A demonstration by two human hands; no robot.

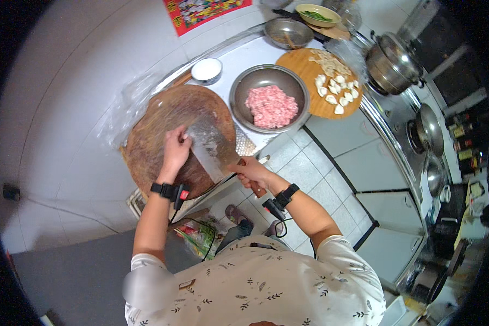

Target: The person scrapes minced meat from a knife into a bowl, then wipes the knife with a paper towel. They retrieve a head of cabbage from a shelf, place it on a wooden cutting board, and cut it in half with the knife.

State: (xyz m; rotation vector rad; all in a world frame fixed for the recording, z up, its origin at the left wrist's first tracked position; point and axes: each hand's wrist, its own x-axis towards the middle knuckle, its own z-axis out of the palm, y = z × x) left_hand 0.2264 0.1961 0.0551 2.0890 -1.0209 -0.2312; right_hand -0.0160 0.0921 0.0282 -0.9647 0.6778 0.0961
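Observation:
My right hand [250,174] grips the wooden handle of a broad cleaver [213,147], its wide blade lying across the right part of a round wooden chopping block [150,134]. Whitish residue shows on the steel. My left hand [177,148] is at the blade's left edge with fingers curled; whether it pinches the metal cannot be told. Beyond the block to the right, a large metal bowl [236,98] contains pink minced meat [271,106]. A round wooden board [322,106] beside that bowl carries several folded dumplings [331,99] and a pile of flat wrappers [330,63].
A small bowl of white contents [206,70] stands behind the block. Farther back are a metal pan [288,33] and a dish of greens [318,16]. To the right, a lidded steel pot [391,63] and a wok [430,129] stand at the stove. Vegetables [199,236] lie low beneath the block.

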